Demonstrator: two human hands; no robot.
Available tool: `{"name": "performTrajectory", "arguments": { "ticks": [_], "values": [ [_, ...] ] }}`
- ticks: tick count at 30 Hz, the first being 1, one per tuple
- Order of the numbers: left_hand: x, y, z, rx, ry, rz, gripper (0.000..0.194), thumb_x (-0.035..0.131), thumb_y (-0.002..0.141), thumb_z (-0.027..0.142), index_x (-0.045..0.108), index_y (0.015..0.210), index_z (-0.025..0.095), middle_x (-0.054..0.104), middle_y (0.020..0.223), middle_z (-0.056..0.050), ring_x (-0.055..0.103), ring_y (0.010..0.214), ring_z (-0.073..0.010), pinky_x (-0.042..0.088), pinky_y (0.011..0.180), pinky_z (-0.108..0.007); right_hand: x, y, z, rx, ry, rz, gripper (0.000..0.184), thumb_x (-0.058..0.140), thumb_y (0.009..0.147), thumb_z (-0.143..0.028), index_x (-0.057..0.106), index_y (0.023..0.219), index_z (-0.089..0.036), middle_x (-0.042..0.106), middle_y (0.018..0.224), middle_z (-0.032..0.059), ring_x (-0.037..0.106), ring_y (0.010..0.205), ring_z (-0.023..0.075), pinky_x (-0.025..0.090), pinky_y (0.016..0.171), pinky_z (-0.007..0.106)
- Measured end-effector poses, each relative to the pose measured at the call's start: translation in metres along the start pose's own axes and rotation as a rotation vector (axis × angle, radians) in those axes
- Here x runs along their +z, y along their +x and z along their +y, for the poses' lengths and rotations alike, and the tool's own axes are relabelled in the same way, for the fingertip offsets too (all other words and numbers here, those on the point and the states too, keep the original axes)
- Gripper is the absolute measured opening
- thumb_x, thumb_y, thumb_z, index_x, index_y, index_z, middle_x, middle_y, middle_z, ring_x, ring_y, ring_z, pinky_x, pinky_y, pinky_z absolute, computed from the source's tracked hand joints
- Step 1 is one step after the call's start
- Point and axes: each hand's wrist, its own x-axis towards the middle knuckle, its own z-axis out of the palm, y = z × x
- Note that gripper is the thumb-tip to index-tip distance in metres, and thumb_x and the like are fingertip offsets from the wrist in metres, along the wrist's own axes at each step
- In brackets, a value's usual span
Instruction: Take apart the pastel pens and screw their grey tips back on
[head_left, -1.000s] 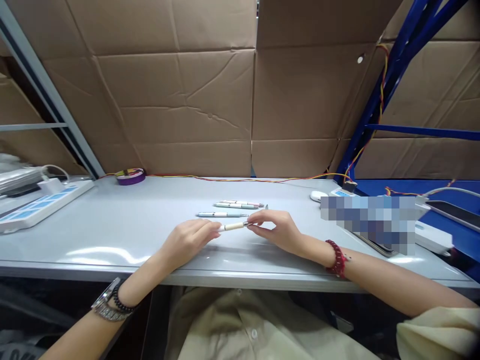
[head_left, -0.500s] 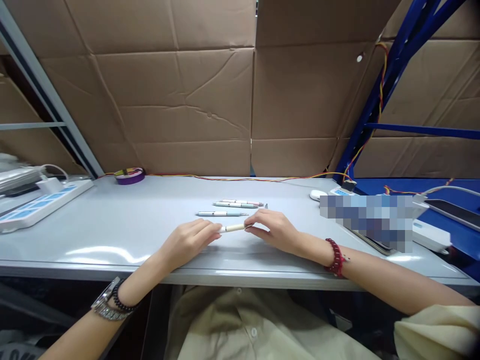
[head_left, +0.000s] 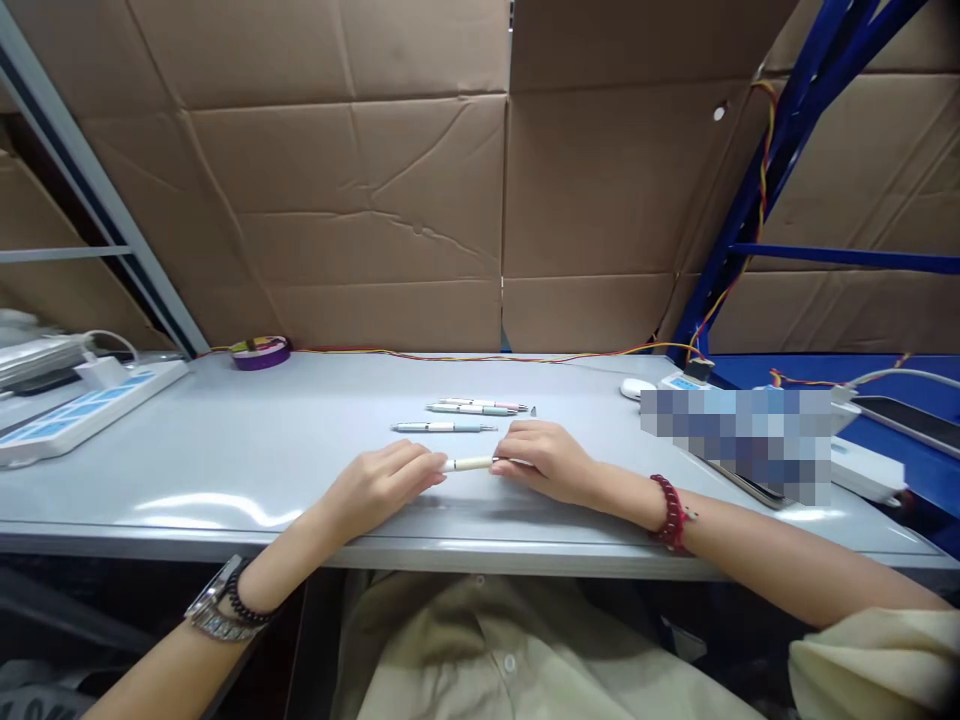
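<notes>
Both hands on one pen

Left hand (head_left: 386, 483) and right hand (head_left: 545, 462) pinch opposite ends of the cream pen (head_left: 472, 464) above the counter's (head_left: 225, 440) front edge.

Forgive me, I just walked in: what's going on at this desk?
The left hand grips the white end of a cream-and-white pen over the desk, while the right hand holds its other end. Just beyond them, a light blue pen and two more pens lie on the desk.
</notes>
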Motion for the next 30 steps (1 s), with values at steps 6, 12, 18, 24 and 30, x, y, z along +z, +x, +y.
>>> {"name": "performTrajectory", "arguments": {
  "ticks": [6, 12, 18, 24, 30],
  "values": [
    [0.001, -0.001, -0.001, 0.023, 0.025, 0.025, 0.013, 0.043, 0.092, 0.020, 0.055, 0.099, 0.017, 0.065, 0.083, -0.004, 0.061, 0.073, -0.0148, 0.048, 0.063, -0.025, 0.001, 0.002, -0.001, 0.064, 0.098, -0.023, 0.031, 0.050, 0.088, -0.045, 0.059, 0.101, -0.019, 0.066, 0.081, 0.0043, 0.059, 0.072, 0.0173, 0.043, 0.070, 0.030],
    [0.002, -0.002, -0.002, 0.015, -0.006, 0.052, 0.013, 0.046, 0.091, 0.019, 0.055, 0.099, 0.016, 0.065, 0.082, -0.004, 0.061, 0.073, -0.0139, 0.048, 0.063, -0.023, 0.001, 0.003, -0.002, 0.051, 0.129, 0.059, 0.026, 0.048, 0.090, -0.040, 0.061, 0.082, -0.019, 0.064, 0.072, 0.0040, 0.055, 0.068, 0.0166, 0.042, 0.068, 0.031],
    [0.004, -0.005, -0.001, 0.041, 0.046, 0.027, 0.011, 0.048, 0.089, 0.017, 0.054, 0.099, 0.018, 0.065, 0.082, -0.003, 0.060, 0.070, -0.0140, 0.046, 0.059, -0.023, 0.000, 0.005, -0.006, 0.120, 0.234, -0.013, 0.039, 0.039, 0.093, -0.041, 0.061, 0.072, -0.018, 0.060, 0.062, 0.0014, 0.052, 0.060, 0.0137, 0.041, 0.065, 0.029],
    [0.008, -0.010, -0.003, 0.060, 0.133, -0.041, 0.016, 0.044, 0.089, 0.015, 0.055, 0.098, 0.020, 0.064, 0.084, -0.003, 0.059, 0.071, -0.0135, 0.046, 0.059, -0.023, 0.000, 0.003, -0.011, 0.266, 0.432, -0.064, 0.023, 0.050, 0.088, -0.039, 0.061, 0.091, -0.019, 0.064, 0.072, 0.0005, 0.058, 0.065, 0.0135, 0.045, 0.064, 0.026],
    [0.004, -0.005, 0.002, 0.022, 0.121, -0.055, 0.018, 0.043, 0.091, 0.026, 0.053, 0.106, 0.020, 0.065, 0.084, -0.003, 0.060, 0.062, -0.0123, 0.043, 0.050, -0.021, -0.003, 0.005, -0.014, 0.323, 0.654, 0.049, 0.017, 0.058, 0.083, -0.035, 0.062, 0.087, -0.020, 0.064, 0.085, 0.0026, 0.058, 0.078, 0.0150, 0.046, 0.074, 0.029]
  ]
}}
